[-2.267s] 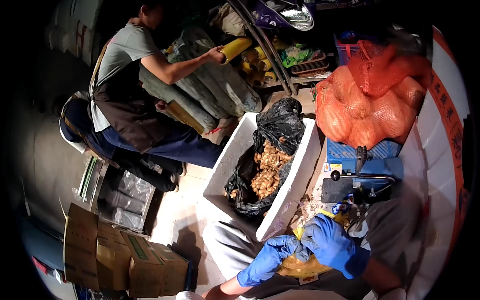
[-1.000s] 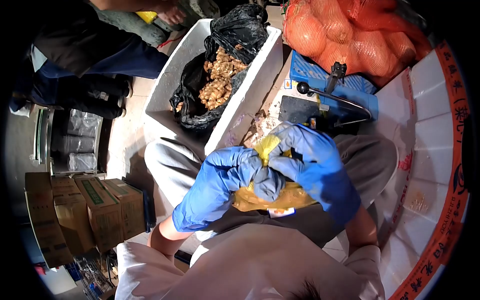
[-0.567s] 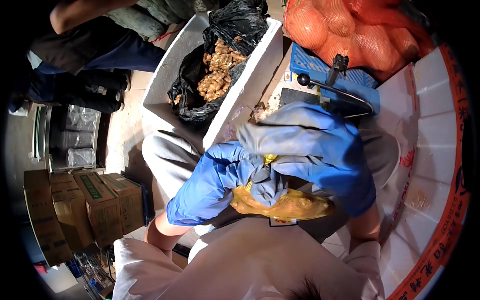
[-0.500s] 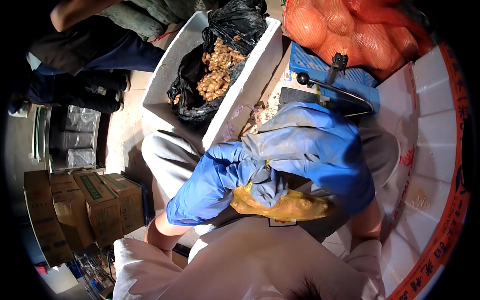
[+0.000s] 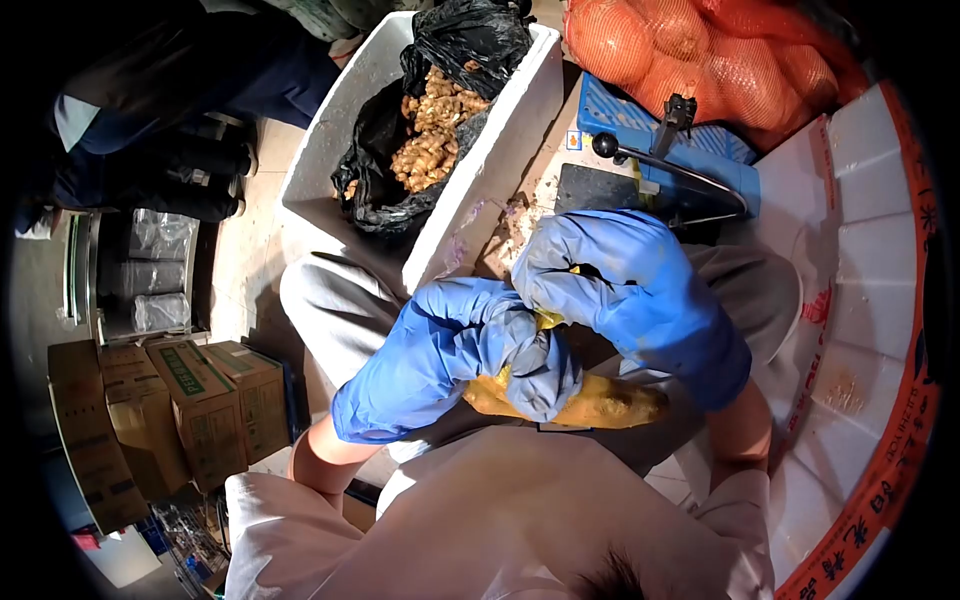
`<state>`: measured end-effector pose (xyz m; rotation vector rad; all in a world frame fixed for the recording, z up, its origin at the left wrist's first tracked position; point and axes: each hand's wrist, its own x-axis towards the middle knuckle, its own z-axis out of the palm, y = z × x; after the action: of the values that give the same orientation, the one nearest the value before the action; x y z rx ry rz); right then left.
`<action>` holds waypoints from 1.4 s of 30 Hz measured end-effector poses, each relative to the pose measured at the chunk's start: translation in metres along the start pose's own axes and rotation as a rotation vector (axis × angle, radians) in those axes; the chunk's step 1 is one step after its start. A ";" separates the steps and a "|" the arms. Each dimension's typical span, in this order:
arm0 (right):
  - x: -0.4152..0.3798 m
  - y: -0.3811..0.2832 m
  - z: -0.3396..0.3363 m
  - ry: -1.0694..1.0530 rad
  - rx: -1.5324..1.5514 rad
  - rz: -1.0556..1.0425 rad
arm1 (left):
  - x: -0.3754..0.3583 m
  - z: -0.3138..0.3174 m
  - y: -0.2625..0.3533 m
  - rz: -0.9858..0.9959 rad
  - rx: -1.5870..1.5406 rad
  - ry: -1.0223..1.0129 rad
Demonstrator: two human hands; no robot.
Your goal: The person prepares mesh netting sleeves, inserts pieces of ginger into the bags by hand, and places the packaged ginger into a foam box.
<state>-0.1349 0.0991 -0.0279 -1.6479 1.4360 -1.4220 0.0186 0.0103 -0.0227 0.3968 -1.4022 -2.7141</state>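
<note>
A yellow mesh bag (image 5: 615,402) filled with lumpy pieces, likely ginger, hangs over my lap. My left hand (image 5: 500,345), in a blue glove, is closed round the gathered neck of the bag. Just above it, my right hand (image 5: 590,262), also gloved in blue, is curled with the fingers pinched on the bag's top end. A little yellow netting shows between the two gloves. Beyond my right hand stands a blue device (image 5: 700,185) with a black ball-ended lever (image 5: 606,146), not touched by either hand.
A white foam box (image 5: 480,190) holds ginger (image 5: 430,150) in a black plastic bag. Red net sacks (image 5: 690,60) of round produce lie at the upper right. White foam containers (image 5: 870,300) curve along the right. Cardboard boxes (image 5: 205,400) and another person's dark trousers (image 5: 270,90) are left.
My right hand has turned and drawn slightly up and away from my left, baring more yellow netting between them. The other person at upper left has shifted, with the bare arm gone from view.
</note>
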 end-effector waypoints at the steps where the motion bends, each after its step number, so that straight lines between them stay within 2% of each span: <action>1: 0.000 -0.002 -0.001 -0.015 0.029 0.031 | 0.001 0.006 0.003 0.007 -0.096 -0.034; 2: 0.000 -0.004 -0.001 -0.030 0.058 0.062 | -0.001 0.006 0.003 0.006 -0.097 -0.033; 4: -0.001 -0.006 -0.001 -0.035 0.123 0.091 | -0.005 0.004 0.003 0.009 0.098 0.088; 6: -0.003 -0.004 0.002 -0.039 0.186 0.119 | -0.007 0.002 0.004 -0.008 0.066 0.045; 8: -0.007 0.004 0.008 0.105 0.425 -0.009 | -0.011 0.002 -0.002 0.181 0.170 0.187; 10: -0.008 0.000 0.003 0.098 0.410 0.037 | -0.012 -0.004 -0.002 0.167 0.155 0.111; 12: -0.006 0.000 -0.003 0.160 0.151 -0.094 | -0.013 0.001 -0.002 0.225 0.223 0.193; 14: -0.006 -0.001 -0.006 0.185 0.088 -0.058 | -0.014 0.003 0.000 0.237 0.234 0.229; 16: -0.002 0.004 -0.006 0.267 -0.012 -0.455 | -0.014 0.006 0.004 0.117 0.063 0.192; 17: -0.002 0.001 -0.006 0.287 -0.036 -0.555 | -0.009 0.003 0.006 0.076 0.086 0.085; 18: -0.001 -0.001 -0.006 0.307 -0.062 -0.654 | -0.010 0.002 0.005 0.075 0.086 0.085; 19: -0.002 -0.012 -0.008 0.205 -0.182 -0.529 | -0.012 0.000 0.003 0.092 0.197 0.109; 22: -0.006 -0.011 -0.005 0.155 -0.253 -0.500 | -0.008 0.007 0.005 0.129 0.063 0.045; 24: -0.010 -0.013 -0.004 0.152 -0.309 -0.487 | -0.009 0.010 0.010 0.062 0.156 0.100; 29: -0.013 -0.013 -0.003 0.157 -0.477 -0.517 | -0.008 0.007 0.013 0.028 0.162 0.082; 33: -0.010 -0.015 -0.003 0.082 -0.414 -0.352 | -0.006 0.000 0.013 0.047 0.269 0.083; 36: -0.006 -0.012 0.007 0.144 -0.430 -0.311 | -0.004 0.000 0.016 0.048 0.291 0.101; 38: -0.004 -0.011 0.008 0.122 -0.507 -0.263 | -0.004 0.002 0.016 0.033 0.289 0.229; 39: -0.004 -0.011 0.009 0.117 -0.543 -0.244 | -0.002 -0.001 0.016 0.052 0.258 0.139; 40: -0.003 -0.010 0.009 0.113 -0.581 -0.225 | -0.002 -0.001 0.016 0.052 0.257 0.139; 42: -0.001 -0.005 0.008 -0.003 -0.006 0.061 | -0.002 -0.003 0.016 0.043 0.236 0.115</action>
<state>-0.1255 0.0997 -0.0261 -1.5959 1.4777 -1.3823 0.0200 -0.0010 -0.0104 0.5210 -1.6811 -2.4561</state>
